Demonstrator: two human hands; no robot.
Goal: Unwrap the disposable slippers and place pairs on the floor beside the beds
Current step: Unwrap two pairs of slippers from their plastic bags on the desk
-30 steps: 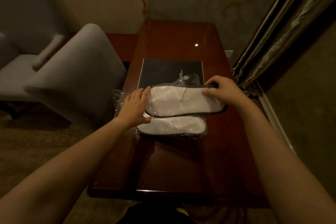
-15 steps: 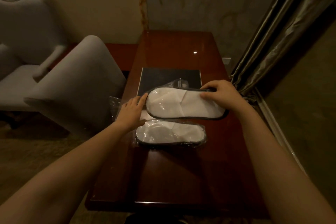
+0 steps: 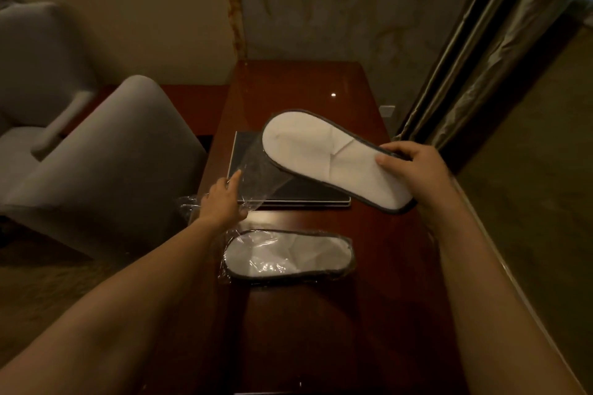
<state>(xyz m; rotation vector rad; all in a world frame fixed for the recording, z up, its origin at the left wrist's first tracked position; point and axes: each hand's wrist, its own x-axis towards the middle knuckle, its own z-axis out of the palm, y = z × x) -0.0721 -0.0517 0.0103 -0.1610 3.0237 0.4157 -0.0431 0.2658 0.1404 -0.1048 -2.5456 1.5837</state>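
Two slippers: right hand (image 3: 414,170) holds one (image 3: 324,154); one (image 3: 288,256) seemingly wrapped.

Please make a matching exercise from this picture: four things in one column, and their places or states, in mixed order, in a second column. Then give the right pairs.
Things:
1. lifted slipper
2. wrapped slipper
3. empty plastic wrapper
4. dark folder

States:
a. lies flat on the wooden table, still in plastic
b. held in the air by the right hand
c. lies on the table under the lifted slipper
d. clear, pinched by the left hand

Pairs: 1-b, 2-a, 3-d, 4-c
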